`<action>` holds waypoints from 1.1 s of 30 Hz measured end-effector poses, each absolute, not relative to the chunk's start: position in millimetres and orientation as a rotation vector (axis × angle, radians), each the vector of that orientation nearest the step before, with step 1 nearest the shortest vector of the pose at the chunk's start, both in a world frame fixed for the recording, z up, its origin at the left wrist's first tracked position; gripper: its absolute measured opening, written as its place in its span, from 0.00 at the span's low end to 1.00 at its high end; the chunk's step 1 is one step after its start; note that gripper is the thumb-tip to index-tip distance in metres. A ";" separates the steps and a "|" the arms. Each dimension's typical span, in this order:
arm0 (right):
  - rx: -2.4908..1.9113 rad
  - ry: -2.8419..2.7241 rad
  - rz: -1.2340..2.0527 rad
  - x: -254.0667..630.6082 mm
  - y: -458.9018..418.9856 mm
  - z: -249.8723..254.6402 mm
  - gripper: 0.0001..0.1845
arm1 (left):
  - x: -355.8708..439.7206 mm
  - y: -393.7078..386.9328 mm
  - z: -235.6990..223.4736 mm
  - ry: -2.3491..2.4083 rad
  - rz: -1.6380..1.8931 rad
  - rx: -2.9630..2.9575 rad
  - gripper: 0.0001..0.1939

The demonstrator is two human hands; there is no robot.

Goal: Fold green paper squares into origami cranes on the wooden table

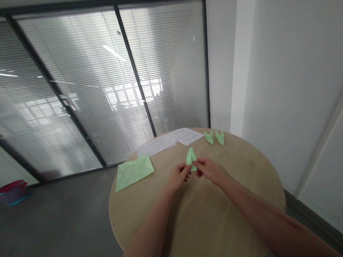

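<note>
Between my two hands is a small folded piece of light green paper (191, 157), its narrow points directed away from me and a crease running down its middle. My left hand (181, 174) pinches its lower left side with thumb and fingers. On the lower right side, my right hand (206, 167) grips it the same way. The fingertips behind the paper are partly hidden. Beyond my hands, two finished-looking green origami birds, a left one (209, 137) and a right one (220, 138), stand side by side on the table.
A round wooden table (246, 178) carries everything. Creased green paper sheets (134, 171) lie at its left edge, printed white sheets (185, 136) at the back. Glass panels with blinds (169, 68) stand behind, a white wall (293, 83) at right. A red basket (12, 192) sits on the floor.
</note>
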State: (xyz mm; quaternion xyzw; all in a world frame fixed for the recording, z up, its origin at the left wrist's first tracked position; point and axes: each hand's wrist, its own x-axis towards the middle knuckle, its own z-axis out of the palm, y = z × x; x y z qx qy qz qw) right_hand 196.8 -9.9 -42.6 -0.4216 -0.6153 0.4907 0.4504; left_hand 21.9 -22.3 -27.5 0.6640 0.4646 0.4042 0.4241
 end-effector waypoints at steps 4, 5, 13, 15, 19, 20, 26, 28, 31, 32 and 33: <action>-1.020 -1.497 1.264 196.0 -9.8 -44.5 0.28 | 22.3 -21.8 -27.8 1.118 1.055 1.715 0.28; -0.999 -1.477 1.298 195.5 -10.2 -44.7 0.29 | 21.9 -21.3 -27.8 1.125 1.076 1.731 0.27; -0.887 -1.455 1.425 196.5 -13.0 -39.5 0.30 | 18.4 -18.6 -29.3 1.177 1.094 1.746 0.27; -0.884 -1.464 1.410 197.9 -12.3 -38.6 0.28 | 19.2 -19.3 -28.9 1.172 1.103 1.694 0.27; -0.891 -1.450 1.418 197.5 -12.5 -39.2 0.28 | 18.9 -20.0 -25.9 1.164 1.149 1.710 0.27; -0.896 -1.442 1.425 196.6 -12.9 -39.7 0.29 | 18.3 -19.9 -25.2 1.177 1.158 1.735 0.26; -0.902 -1.281 1.367 192.7 -13.5 -43.5 0.33 | 17.9 -19.9 -27.0 1.259 1.197 1.752 0.25; -0.911 -1.273 1.329 192.9 -12.2 -45.0 0.30 | 20.2 -21.1 -27.9 1.225 1.190 1.716 0.25; -0.946 -1.317 1.296 192.9 -10.2 -46.4 0.24 | 24.1 -23.5 -27.6 1.136 1.169 1.625 0.26; -0.961 -1.332 1.292 192.7 -9.8 -46.6 0.22 | 25.0 -24.1 -27.3 1.116 1.156 1.601 0.26; -0.975 -1.346 1.289 192.4 -9.6 -46.5 0.20 | 25.6 -24.6 -27.0 1.107 1.143 1.588 0.25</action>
